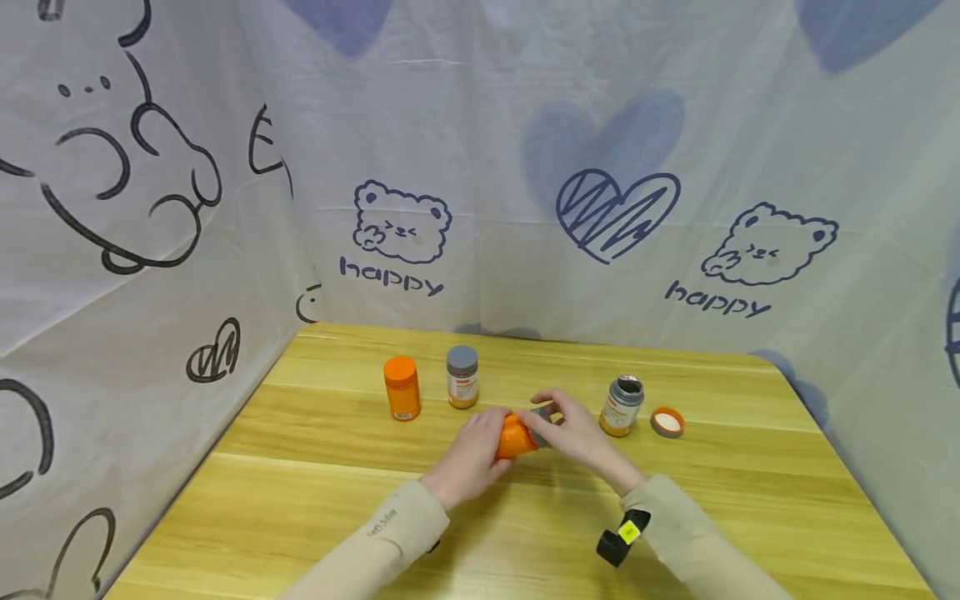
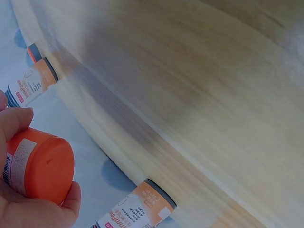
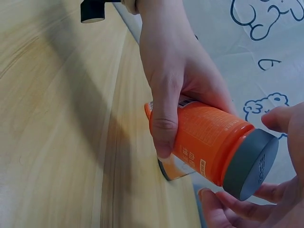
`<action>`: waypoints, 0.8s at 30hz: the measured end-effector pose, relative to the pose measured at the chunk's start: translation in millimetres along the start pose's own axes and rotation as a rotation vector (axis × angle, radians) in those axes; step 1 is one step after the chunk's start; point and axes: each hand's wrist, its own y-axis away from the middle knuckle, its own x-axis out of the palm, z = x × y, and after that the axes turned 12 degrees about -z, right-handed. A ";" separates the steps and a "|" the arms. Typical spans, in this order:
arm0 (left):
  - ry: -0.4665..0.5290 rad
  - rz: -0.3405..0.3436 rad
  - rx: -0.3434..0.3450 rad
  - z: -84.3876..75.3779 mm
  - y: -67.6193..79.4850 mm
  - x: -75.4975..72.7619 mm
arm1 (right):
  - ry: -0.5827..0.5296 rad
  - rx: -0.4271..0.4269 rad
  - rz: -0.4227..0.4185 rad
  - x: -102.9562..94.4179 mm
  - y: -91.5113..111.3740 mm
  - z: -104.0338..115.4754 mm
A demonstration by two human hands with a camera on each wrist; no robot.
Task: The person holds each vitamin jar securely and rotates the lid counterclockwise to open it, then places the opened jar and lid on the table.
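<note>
I'm watching an orange bottle [image 1: 516,438] being held over the wooden table [image 1: 277,500], its body sitting inside the left hand [image 1: 472,454], whose thumb and fingers are clamping around it. The bottle is lying sideways, its long axis running across my head view, grey cap [image 1: 542,428] pointing toward the right hand [image 1: 576,431], base facing left. That right hand is cupping loosely around the cap, thumb and fingers standing apart; I can't tell whether any are touching. Both sleeves [image 1: 382,537] are reaching in from the near side. Beyond, an orange-lidded bottle [image 1: 402,389] and a grey-capped bottle [image 1: 462,379] are standing left, a lidless bottle [image 1: 620,408] and loose lid [image 1: 667,422] resting right.
</note>
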 end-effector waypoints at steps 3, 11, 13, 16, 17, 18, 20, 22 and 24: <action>-0.005 -0.002 0.007 0.2 0.1 0.3 | 0.005 0.006 -0.002 1.3 -0.7 -1.1; -0.016 0.012 0.005 0.6 0.0 0.7 | 0.009 -0.002 -0.003 2.7 -2.5 -3.4; -0.014 0.012 0.002 0.7 -0.2 0.8 | 0.004 0.003 -0.005 3.6 -2.3 -3.3; -0.016 0.010 0.002 0.6 -0.2 0.8 | -0.005 0.000 -0.002 4.7 -1.9 -3.4; -0.018 0.009 0.003 0.6 -0.1 0.9 | -0.006 0.000 -0.001 4.9 -1.8 -3.2; -0.019 0.010 0.001 0.7 0.0 0.9 | -0.007 -0.001 0.001 5.1 -2.0 -3.4; -0.022 0.011 0.000 1.0 0.1 1.1 | -0.010 -0.005 0.003 5.3 -2.3 -3.8; -0.025 0.013 -0.002 1.4 0.2 1.2 | -0.007 -0.009 0.003 5.3 -2.3 -4.0; -0.024 0.017 -0.007 1.9 0.0 1.2 | -0.004 -0.012 0.009 5.1 -2.3 -4.4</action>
